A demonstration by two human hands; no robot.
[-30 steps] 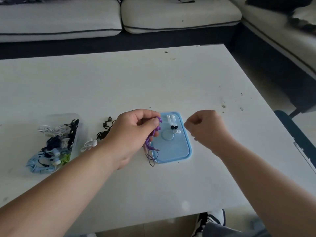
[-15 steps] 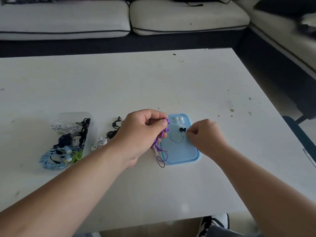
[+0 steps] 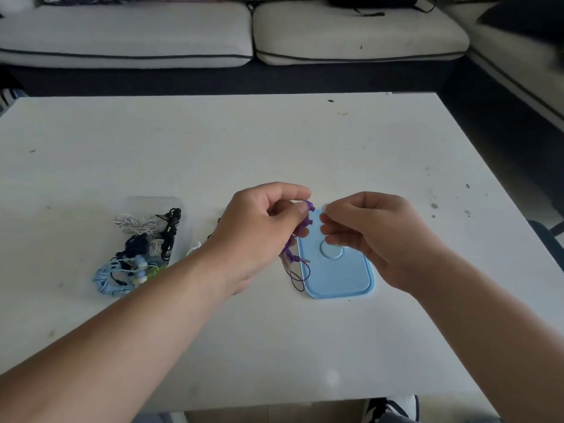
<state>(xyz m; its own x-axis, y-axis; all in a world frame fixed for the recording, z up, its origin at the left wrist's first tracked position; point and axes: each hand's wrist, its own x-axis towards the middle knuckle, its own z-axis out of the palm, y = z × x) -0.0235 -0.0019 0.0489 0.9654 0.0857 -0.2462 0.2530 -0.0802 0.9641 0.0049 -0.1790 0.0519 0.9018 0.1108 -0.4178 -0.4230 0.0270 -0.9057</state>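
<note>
White speckled table (image 3: 274, 141), cream fabric sofa (image 3: 351, 32) along top of frame.
Left hand (image 3: 259, 236) gripping purple wired earphones (image 3: 309, 222); right hand (image 3: 372, 236) pinching small pale ear tip (image 3: 326, 206).

Purple earphones (image 3: 307, 221): a wired pair in bright purple, gripped in the left hand (image 3: 259, 227) and held above the table.
Buds: two purple buds stuck out past the thumb, one above the other, both facing right.
Cable (image 3: 296, 278): a thin purple cord hung from the fist in loose loops, and its metal plug reached over the left edge of a light blue lid (image 3: 335, 279).
Pale ear tip (image 3: 326, 206): tiny, whitish and blurred, pinched at the fingertips of the right hand (image 3: 366, 236). It sat just beside the upper bud, and contact could not be told.
</note>
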